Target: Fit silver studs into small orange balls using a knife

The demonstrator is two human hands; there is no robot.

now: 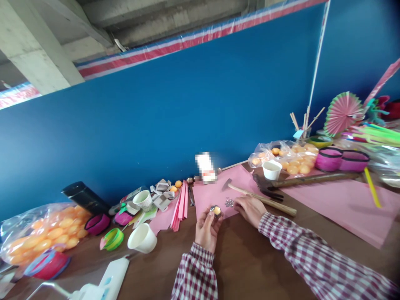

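My left hand (pixel 208 229) holds a small round ball (pixel 215 211), orange in the middle with shiny silvery pieces around it, between thumb and fingers. Just right of it, a small pile of shiny silver bits (pixel 229 202) lies on pink paper (pixel 208 196). My right hand (pixel 250 207) rests beside that pile with its fingertips pressed together; whatever they may pinch is too small to see. Behind my right hand lies a small hammer (pixel 265 198) with a wooden handle.
A larger hammer (pixel 306 179) and a white cup (pixel 271 170) stand or lie at the right. Bags of orange balls (pixel 56 229) sit on both sides. Left of my hands are paper cups (pixel 142 238), pink strips (pixel 181 206) and a white tool (pixel 114 277). A blue partition (pixel 156 121) rises behind.
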